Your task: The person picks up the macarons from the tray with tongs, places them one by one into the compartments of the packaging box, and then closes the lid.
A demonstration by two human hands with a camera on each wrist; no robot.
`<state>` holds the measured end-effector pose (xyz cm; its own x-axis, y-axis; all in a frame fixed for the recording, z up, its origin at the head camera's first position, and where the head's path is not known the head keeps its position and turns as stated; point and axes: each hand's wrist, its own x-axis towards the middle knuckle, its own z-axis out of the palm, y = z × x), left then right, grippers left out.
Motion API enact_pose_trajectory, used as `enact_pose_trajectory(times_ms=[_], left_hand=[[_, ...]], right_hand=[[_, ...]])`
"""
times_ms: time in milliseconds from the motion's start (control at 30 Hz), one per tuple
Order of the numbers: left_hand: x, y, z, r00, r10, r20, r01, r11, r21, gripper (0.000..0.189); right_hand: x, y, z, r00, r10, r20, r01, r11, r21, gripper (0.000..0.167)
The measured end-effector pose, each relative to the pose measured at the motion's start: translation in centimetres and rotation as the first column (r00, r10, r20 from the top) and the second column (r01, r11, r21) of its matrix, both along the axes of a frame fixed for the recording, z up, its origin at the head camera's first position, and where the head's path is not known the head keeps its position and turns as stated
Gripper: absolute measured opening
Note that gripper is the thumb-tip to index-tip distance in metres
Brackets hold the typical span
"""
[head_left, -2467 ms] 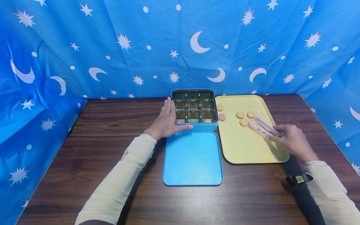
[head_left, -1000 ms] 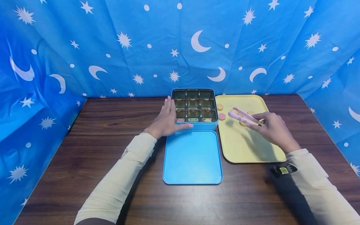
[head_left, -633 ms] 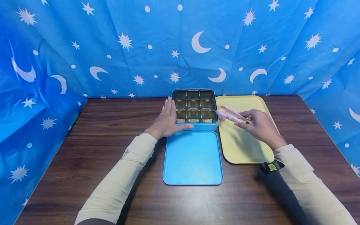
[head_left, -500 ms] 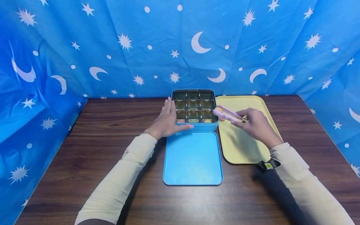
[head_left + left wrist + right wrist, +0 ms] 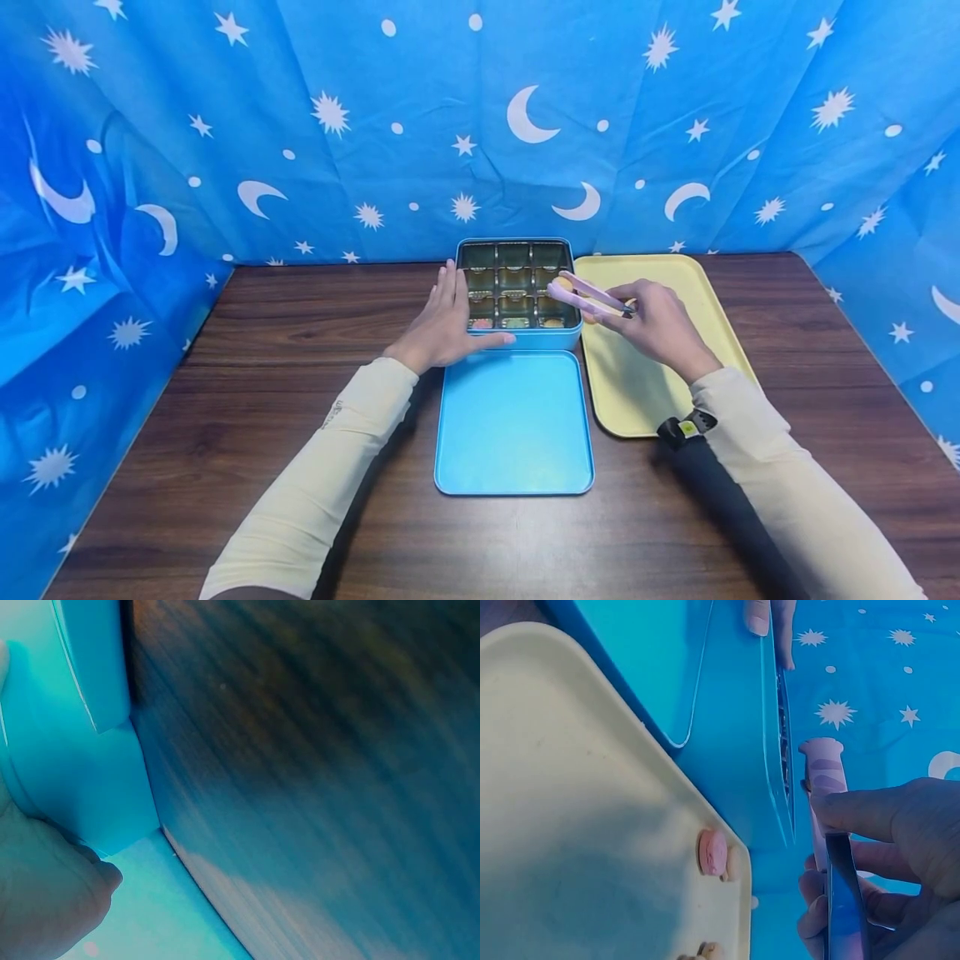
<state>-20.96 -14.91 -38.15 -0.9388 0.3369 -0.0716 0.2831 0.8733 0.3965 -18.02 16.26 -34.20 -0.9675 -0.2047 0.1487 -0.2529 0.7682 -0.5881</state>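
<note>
My right hand (image 5: 662,323) grips pink tongs (image 5: 826,776), thumb on one side and fingers on the other. A round yellow cookie (image 5: 562,284) sits between the tong tips, over the right edge of the blue tin (image 5: 525,337). The tin has a divided insert; its front row holds a pink cookie (image 5: 482,323), a green cookie (image 5: 516,322) and a yellow cookie (image 5: 552,322). My left hand (image 5: 438,323) rests against the tin's left side, fingers straight, thumb along the front edge. In the right wrist view the tongs stand beside the tin's rim.
The blue lid (image 5: 514,425) lies in front of the tin. A yellow tray (image 5: 637,392) stands to the right, with a pink cookie (image 5: 713,852) and other cookies partly hidden by my right hand. A blue star-patterned curtain (image 5: 420,92) hangs behind the wooden table (image 5: 300,317).
My right hand has lifted a yellow cookie off the tray with the tongs and carried it left to above the tin's right side. The left hand has stayed in place.
</note>
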Motion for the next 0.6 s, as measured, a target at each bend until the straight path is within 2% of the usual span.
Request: enact_pose_trajectory(times_ms=[300, 600], left_hand=[[0.0, 0.0, 0.0, 1.000, 0.001, -0.001, -0.001, 1.000, -0.009, 0.137], [0.1, 0.1, 0.2, 1.000, 0.014, 0.009, -0.014, 1.000, -0.018, 0.138]], right_hand=[[-0.8, -0.9, -0.1, 0.999, -0.034, 0.038, 0.034, 0.999, -0.008, 0.044], [-1.4, -1.4, -0.3, 0.997, -0.064, 0.040, 0.065, 0.998, -0.012, 0.041]])
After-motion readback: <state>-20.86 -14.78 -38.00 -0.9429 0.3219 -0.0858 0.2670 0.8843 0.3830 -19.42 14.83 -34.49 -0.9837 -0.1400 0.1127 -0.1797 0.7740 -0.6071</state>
